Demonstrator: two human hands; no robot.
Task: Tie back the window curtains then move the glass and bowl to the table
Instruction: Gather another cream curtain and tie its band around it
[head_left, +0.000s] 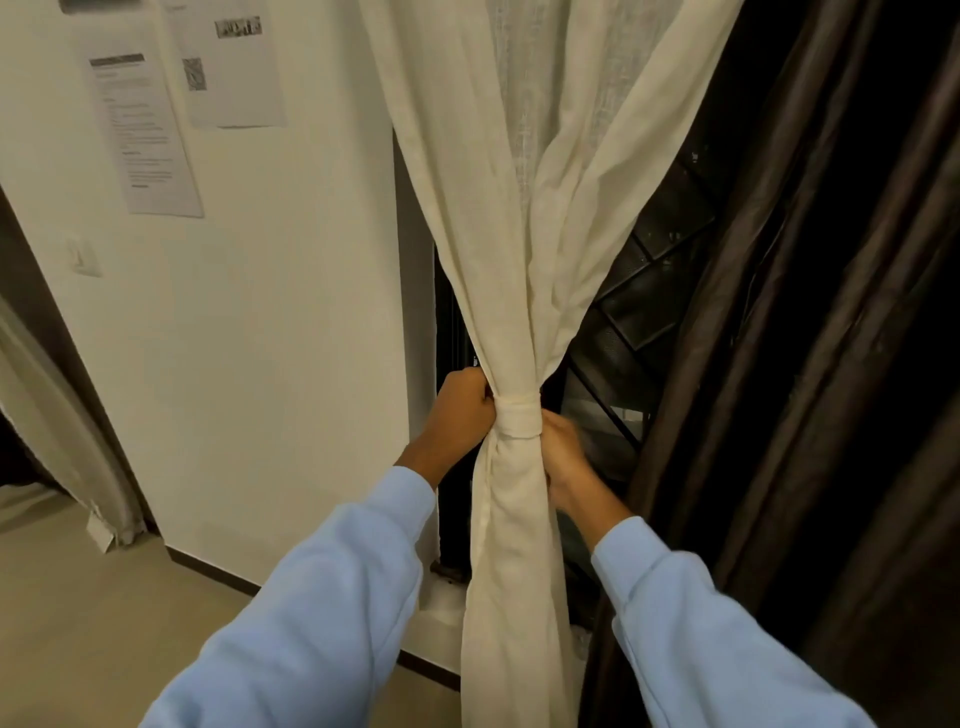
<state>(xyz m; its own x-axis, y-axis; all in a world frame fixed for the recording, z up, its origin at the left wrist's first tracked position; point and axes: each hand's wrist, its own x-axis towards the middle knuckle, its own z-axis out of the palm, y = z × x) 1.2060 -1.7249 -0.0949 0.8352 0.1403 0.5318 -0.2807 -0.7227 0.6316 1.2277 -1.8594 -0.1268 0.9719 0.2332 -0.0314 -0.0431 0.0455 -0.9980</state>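
Sleeves: pale blue, my left sleeve and right sleeve reach up from below the tie band, one on each side of it.
Left grip: my left hand is a closed fist against the band's left edge, fingers curled onto the band.
Right grip: my right hand, blurred, sits at the band's right edge and just below it, wrapped round the gathered cloth; I cannot see its fingertips behind the fabric.
Band: a cream strip wound flat round the bundle, between my two hands.
Curtain: the cream curtain is pinched to a narrow waist at the band, fans wide above it and hangs in a loose column below it.
Window: the window grille shows dark, right of the band and above, between the two curtains.
Drape: the dark curtain hangs in brown folds further right of the band.
Wall: the wall is white, left of the band, with printed sheets high up and a switch lower.
Floor: the floor is pale, below and left of the band.
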